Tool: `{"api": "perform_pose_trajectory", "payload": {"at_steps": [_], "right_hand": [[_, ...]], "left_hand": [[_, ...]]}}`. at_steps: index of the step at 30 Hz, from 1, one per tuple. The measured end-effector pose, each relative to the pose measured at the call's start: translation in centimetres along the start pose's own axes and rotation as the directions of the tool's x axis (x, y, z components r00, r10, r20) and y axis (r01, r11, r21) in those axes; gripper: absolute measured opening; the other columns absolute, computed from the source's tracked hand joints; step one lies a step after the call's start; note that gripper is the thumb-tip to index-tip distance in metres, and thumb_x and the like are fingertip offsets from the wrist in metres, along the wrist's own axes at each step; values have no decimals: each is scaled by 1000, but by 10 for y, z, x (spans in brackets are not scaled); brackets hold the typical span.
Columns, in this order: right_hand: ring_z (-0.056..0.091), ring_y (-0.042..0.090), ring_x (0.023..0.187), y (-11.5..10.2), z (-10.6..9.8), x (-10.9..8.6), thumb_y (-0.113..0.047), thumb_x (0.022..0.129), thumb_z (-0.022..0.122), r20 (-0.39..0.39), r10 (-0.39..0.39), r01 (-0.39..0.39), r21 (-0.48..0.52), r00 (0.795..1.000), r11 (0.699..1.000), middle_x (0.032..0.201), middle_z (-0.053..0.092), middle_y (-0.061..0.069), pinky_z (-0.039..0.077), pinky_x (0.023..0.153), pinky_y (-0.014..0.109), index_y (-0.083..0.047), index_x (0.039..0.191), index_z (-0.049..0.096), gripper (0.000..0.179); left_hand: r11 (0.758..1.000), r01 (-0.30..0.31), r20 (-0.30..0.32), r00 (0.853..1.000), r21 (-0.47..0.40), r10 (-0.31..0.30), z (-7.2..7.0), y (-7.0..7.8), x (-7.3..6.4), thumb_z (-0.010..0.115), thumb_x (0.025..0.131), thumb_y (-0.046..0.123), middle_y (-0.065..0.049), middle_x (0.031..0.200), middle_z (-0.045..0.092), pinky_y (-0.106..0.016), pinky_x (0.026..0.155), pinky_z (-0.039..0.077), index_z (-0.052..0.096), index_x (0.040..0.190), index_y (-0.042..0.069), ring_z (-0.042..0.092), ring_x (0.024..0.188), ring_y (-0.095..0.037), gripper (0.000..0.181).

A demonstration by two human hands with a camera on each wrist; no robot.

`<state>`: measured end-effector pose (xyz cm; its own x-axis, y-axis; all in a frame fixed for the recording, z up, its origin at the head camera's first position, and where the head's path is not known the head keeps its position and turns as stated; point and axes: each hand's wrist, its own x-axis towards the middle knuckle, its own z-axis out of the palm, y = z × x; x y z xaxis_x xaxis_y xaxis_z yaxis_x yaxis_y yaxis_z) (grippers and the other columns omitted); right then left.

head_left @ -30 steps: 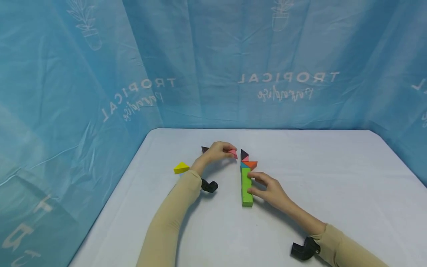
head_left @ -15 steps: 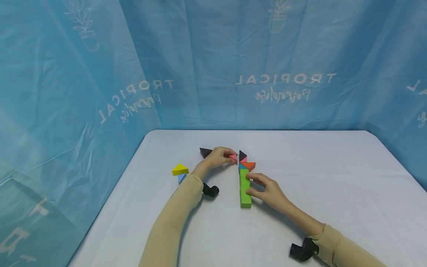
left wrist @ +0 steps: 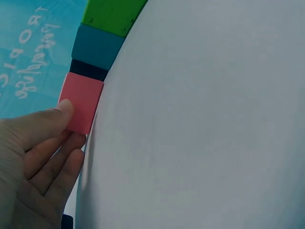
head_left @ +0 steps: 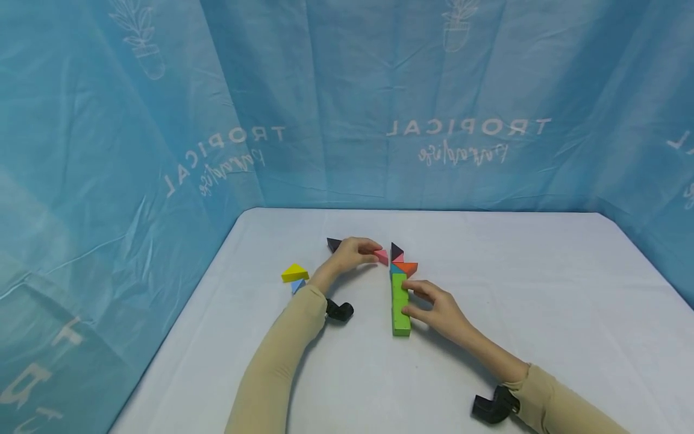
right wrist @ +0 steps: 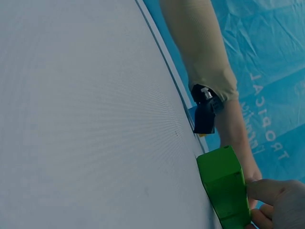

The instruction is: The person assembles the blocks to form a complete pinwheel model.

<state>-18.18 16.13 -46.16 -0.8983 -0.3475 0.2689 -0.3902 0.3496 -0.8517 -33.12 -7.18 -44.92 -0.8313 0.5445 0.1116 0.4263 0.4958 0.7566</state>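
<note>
My left hand (head_left: 355, 253) pinches a pink triangular block (head_left: 382, 257) between thumb and fingers, just left of the far end of a block row. In the left wrist view the thumb (left wrist: 45, 126) lies on the pink block's face. That row has a black triangle (head_left: 397, 251), a small pink triangle (head_left: 399, 258), a blue triangle (head_left: 396, 269), an orange triangle (head_left: 409, 268) and green blocks (head_left: 400, 307) at the near end. My right hand (head_left: 441, 310) touches the right side of the green blocks with thumb and forefinger, slightly spread.
Left of my left forearm lie a yellow triangular block (head_left: 295, 273) and a light blue one (head_left: 297, 285). Another black block (head_left: 333, 244) is partly hidden behind my left hand. The white table (head_left: 520, 313) meets a blue printed curtain (head_left: 347, 163) at the back.
My left hand has come slightly nearer to me with the pink block, and its fingers show more of the block now. The right hand keeps its place at the green blocks.
</note>
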Motion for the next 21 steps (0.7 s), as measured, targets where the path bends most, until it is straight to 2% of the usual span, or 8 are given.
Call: {"api": "perform_pose_trajectory", "payload": {"at_steps": [5, 11, 15, 21], "right_hand": [[49, 37, 120, -26, -3, -3, -3, 83, 72, 10, 10, -10, -1, 1000, 1000, 126, 55, 21, 40, 99, 47, 6, 127, 53, 49], [49, 36, 120, -30, -5, -3, -3, 83, 72, 10, 3, -3, 2, 1000, 1000, 125, 55, 20, 40, 99, 47, 6, 127, 53, 48], [50, 37, 119, -28, -4, -2, -3, 83, 72, 6, -1, 1, 1, 1000, 1000, 125, 55, 20, 40, 99, 48, 6, 126, 53, 49], [50, 35, 119, -3, 0, 0, -8, 82, 74, -10, -2, 2, -5, 1000, 1000, 125, 56, 15, 41, 99, 45, 0, 128, 55, 50]], "left_hand": [[1000, -6, -37, 999, 8, 6, 6, 1, 1, 68, 87, 11, -2, 101, 69, -25, 85, 49, 69, 111, 8, 62, 95, -13, 24], [999, -38, -59, 997, 28, 40, 10, 1, 7, 67, 88, 8, -3, 101, 69, -26, 86, 49, 70, 110, 8, 62, 95, -14, 23], [999, -39, -63, 997, 28, 40, 12, 2, 10, 68, 87, 8, -3, 101, 69, -26, 86, 49, 70, 110, 8, 62, 95, -14, 23], [999, -31, -65, 997, 38, 34, 15, 4, 14, 69, 86, 9, -3, 100, 70, -24, 85, 49, 71, 110, 8, 62, 93, -13, 23]]}}
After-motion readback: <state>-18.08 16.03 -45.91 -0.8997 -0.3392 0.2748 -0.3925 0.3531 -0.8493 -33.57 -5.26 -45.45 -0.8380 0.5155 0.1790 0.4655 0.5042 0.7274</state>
